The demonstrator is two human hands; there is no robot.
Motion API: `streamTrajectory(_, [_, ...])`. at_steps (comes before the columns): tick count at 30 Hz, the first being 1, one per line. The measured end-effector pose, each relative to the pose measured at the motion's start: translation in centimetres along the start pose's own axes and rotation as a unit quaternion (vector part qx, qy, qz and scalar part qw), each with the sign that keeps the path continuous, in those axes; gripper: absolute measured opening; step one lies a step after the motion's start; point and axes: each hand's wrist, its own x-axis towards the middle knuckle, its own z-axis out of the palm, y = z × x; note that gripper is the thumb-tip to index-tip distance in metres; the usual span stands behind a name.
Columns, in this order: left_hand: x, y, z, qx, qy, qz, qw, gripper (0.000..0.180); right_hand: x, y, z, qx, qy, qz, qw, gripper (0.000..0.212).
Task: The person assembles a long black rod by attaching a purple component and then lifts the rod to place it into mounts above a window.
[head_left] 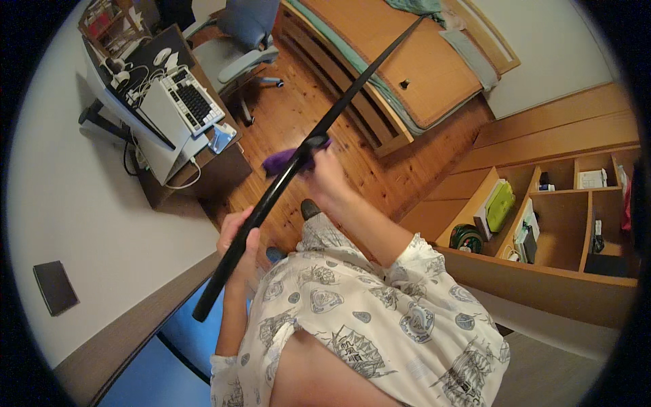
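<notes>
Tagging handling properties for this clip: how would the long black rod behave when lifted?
The long black rod is probably stiff: it looks straight past the right hand. Its glossy surface could be slippery. Its length might make it tip easily.

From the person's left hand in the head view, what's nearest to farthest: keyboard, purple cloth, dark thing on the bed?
From the left hand:
1. Purple cloth, at the right hand
2. Keyboard, on the desk, upper left
3. Dark thing, on the bed, upper right
</notes>
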Motion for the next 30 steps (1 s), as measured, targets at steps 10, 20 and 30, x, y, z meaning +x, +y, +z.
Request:
streamTrajectory(10, [-1.3,0.6,0.8,-0.034,-0.044,-0.035,0.998,0.041,23.7,-9.9,-14.4,-0.133,0.168,-0.142,0.966,0.014])
streamTrajectory(20, [3.8,-1.5,3.7,-0.078,0.034,-0.128,0.988,0.026,9.1,-2.9,-6.0,-0.603,-0.056,-0.409,0.683,0.045])
streamTrajectory(30, [6.4,-6.7,7.5,-0.246,-0.029,-0.062,0.967,0.044,-1.7,0.4,3.8,-0.536,-0.487,-0.387,0.571,0.055])
